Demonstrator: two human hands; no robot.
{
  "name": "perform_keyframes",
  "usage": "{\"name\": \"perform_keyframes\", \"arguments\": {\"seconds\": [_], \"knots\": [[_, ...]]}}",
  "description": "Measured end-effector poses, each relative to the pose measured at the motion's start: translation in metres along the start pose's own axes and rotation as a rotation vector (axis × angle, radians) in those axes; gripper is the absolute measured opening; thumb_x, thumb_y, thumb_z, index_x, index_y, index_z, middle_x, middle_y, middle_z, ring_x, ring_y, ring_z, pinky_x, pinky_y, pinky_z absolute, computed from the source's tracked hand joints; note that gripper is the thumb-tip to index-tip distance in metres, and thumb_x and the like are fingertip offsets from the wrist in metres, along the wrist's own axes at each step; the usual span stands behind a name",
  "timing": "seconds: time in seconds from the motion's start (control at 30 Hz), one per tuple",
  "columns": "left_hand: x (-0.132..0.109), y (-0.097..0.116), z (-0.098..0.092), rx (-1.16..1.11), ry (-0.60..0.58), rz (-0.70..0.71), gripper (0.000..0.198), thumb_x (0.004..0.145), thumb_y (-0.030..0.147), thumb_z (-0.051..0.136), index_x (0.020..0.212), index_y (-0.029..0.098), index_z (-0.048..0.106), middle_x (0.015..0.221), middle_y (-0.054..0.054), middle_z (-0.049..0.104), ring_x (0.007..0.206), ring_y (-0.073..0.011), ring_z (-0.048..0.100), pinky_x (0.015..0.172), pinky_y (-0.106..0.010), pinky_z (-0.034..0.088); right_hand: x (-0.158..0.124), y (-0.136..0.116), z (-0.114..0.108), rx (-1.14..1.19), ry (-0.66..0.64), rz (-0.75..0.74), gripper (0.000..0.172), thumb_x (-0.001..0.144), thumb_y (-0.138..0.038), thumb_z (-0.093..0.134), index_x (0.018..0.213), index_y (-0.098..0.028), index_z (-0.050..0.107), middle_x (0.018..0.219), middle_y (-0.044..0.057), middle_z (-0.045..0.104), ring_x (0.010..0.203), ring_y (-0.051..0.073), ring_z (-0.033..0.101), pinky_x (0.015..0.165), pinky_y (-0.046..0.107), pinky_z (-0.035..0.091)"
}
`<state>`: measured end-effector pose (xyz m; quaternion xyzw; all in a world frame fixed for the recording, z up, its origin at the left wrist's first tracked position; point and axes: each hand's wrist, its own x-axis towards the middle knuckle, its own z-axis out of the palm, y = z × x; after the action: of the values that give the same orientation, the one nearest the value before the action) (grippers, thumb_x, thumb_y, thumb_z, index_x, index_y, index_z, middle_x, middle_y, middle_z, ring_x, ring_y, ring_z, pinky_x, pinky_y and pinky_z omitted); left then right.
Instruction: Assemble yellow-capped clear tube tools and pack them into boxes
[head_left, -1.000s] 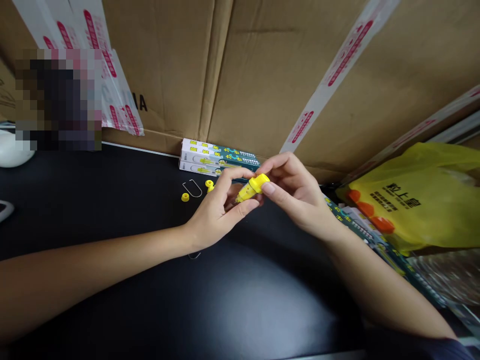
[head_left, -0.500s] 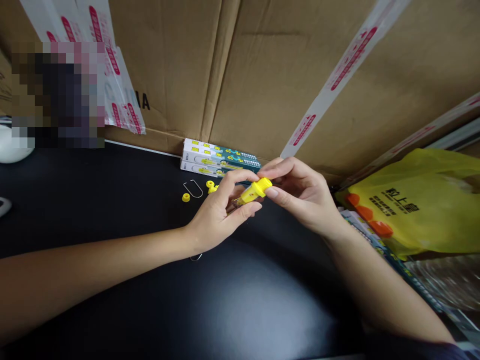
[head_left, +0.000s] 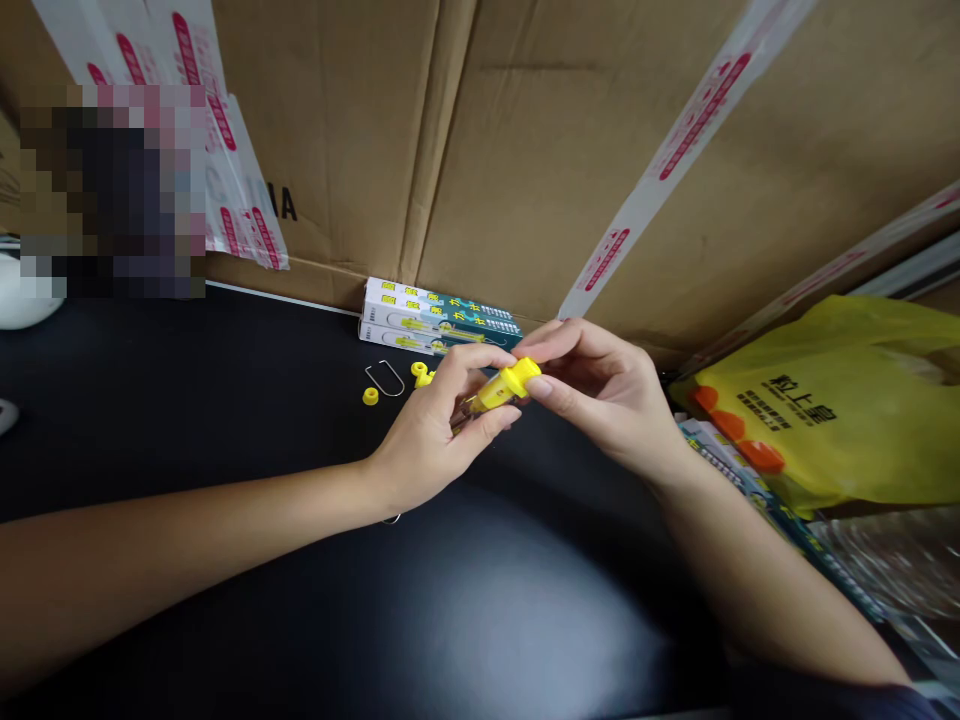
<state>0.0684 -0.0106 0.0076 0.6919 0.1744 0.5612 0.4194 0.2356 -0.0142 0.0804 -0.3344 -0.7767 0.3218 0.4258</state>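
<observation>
Over the middle of the dark table, my left hand point(head_left: 427, 435) wraps round the clear tube of a spring scale point(head_left: 474, 404), which tilts up to the right. At its upper end is a yellow cap point(head_left: 519, 377), pinched between the thumb and fingers of my right hand point(head_left: 611, 395). The tube's lower end is hidden by my left hand. Left of the hands lie a bent wire hook point(head_left: 394, 388), a small yellow ring-shaped piece point(head_left: 370, 397) and more yellow pieces point(head_left: 420, 372), partly covered. Another bit of wire point(head_left: 393, 519) shows below my left wrist.
Two printed spring scale boxes point(head_left: 420, 325) lie stacked against a large taped cardboard box point(head_left: 360, 130). At the right is a yellow plastic bag point(head_left: 862, 390), with another printed box point(head_left: 780, 510) beside it. A white rounded object point(head_left: 26, 300) stands at the left edge.
Both hands keep their hold on the spring scale. The yellow cap looks slightly turned in my right fingers. The whole view has shifted a little.
</observation>
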Motion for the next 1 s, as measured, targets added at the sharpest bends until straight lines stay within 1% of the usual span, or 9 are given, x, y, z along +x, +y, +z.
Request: {"name": "perform_keyframes", "arguments": {"seconds": [0.13, 0.2, 0.3, 0.43, 0.53, 0.67, 0.77, 0.87, 1.0], "knots": [[-0.001, -0.002, 0.0, 0.042, -0.011, 0.042, 0.029, 0.089, 0.022, 0.055, 0.115, 0.027, 0.044, 0.11, -0.003, 0.055, 0.09, -0.0129, 0.061, 0.075, -0.026, 0.052, 0.0, -0.003, -0.001, -0.063, -0.009, -0.021, 0.019, 0.082, -0.037, 0.066, 0.085, -0.02, 0.06, 0.088, 0.004, 0.061, 0.081, 0.015, 0.061, 0.074, 0.029, 0.052], [-0.001, -0.004, 0.0, 0.06, -0.016, 0.072, 0.028, 0.089, 0.021, 0.055, 0.115, 0.026, 0.044, 0.108, -0.003, 0.057, 0.096, -0.0138, 0.061, 0.08, -0.027, 0.052, 0.0, -0.002, -0.002, -0.089, -0.01, -0.037, 0.019, 0.082, -0.037, 0.067, 0.084, -0.02, 0.058, 0.087, 0.003, 0.06, 0.08, 0.015, 0.06, 0.073, 0.028, 0.052], [0.0, -0.006, -0.001, 0.106, -0.014, 0.11, 0.027, 0.089, 0.019, 0.056, 0.113, 0.026, 0.046, 0.114, -0.003, 0.058, 0.103, -0.0145, 0.061, 0.086, -0.028, 0.051, -0.002, 0.0, -0.004, -0.138, -0.024, -0.051, 0.02, 0.082, -0.037, 0.067, 0.084, -0.019, 0.056, 0.083, 0.002, 0.059, 0.076, 0.014, 0.058, 0.069, 0.026, 0.05], [-0.001, -0.005, -0.002, 0.215, -0.011, 0.171, 0.027, 0.089, 0.021, 0.056, 0.114, 0.025, 0.046, 0.117, -0.004, 0.06, 0.105, -0.016, 0.061, 0.088, -0.029, 0.051, -0.004, -0.001, -0.006, -0.23, -0.052, -0.061, 0.02, 0.085, -0.036, 0.064, 0.085, -0.02, 0.052, 0.08, 0.001, 0.057, 0.072, 0.013, 0.055, 0.064, 0.024, 0.048], [-0.001, -0.004, -0.004, 0.303, -0.022, 0.222, 0.029, 0.089, 0.022, 0.056, 0.116, 0.024, 0.045, 0.116, -0.004, 0.062, 0.104, -0.016, 0.062, 0.086, -0.027, 0.052, -0.006, -0.005, -0.007, -0.345, -0.093, -0.088, 0.02, 0.088, -0.038, 0.058, 0.085, -0.021, 0.049, 0.079, 0.001, 0.054, 0.071, 0.014, 0.053, 0.063, 0.024, 0.045], [0.0, -0.004, -0.008, 0.481, -0.069, 0.303, 0.026, 0.09, 0.02, 0.054, 0.115, 0.022, 0.045, 0.109, -0.003, 0.065, 0.095, -0.0144, 0.066, 0.077, -0.023, 0.053, -0.007, -0.007, -0.003, -0.619, -0.155, -0.128, 0.02, 0.094, -0.037, 0.046, 0.081, -0.021, 0.043, 0.073, 0.0, 0.05, 0.063, 0.013, 0.046, 0.056, 0.024, 0.038], [0.001, -0.008, -0.013, 0.674, -0.109, 0.372, 0.019, 0.092, 0.022, 0.051, 0.111, 0.02, 0.047, 0.096, -0.002, 0.067, 0.084, -0.0143, 0.067, 0.069, -0.022, 0.053, -0.008, 0.001, 0.005, -0.758, -0.125, -0.136, 0.028, 0.096, -0.036, 0.039, 0.072, -0.021, 0.038, 0.063, -0.002, 0.043, 0.054, 0.011, 0.038, 0.051, 0.024, 0.03], [0.002, -0.012, -0.019, 0.857, -0.141, 0.42, 0.013, 0.095, 0.025, 0.045, 0.106, 0.019, 0.048, 0.087, -0.002, 0.067, 0.077, -0.0154, 0.068, 0.065, -0.024, 0.052, -0.008, 0.013, 0.016, -0.72, -0.043, -0.08, 0.038, 0.096, -0.039, 0.038, 0.063, -0.02, 0.033, 0.054, -0.005, 0.033, 0.047, 0.009, 0.031, 0.048, 0.024, 0.024], [0.002, -0.016, -0.023, 0.973, -0.168, 0.436, 0.014, 0.096, 0.027, 0.042, 0.105, 0.018, 0.048, 0.084, -0.002, 0.067, 0.077, -0.0153, 0.068, 0.066, -0.024, 0.052, -0.009, 0.028, 0.024, -0.484, 0.027, -0.017, 0.044, 0.098, -0.042, 0.033, 0.06, -0.019, 0.037, 0.054, -0.004, 0.035, 0.048, 0.008, 0.035, 0.049, 0.023, 0.028]]}}
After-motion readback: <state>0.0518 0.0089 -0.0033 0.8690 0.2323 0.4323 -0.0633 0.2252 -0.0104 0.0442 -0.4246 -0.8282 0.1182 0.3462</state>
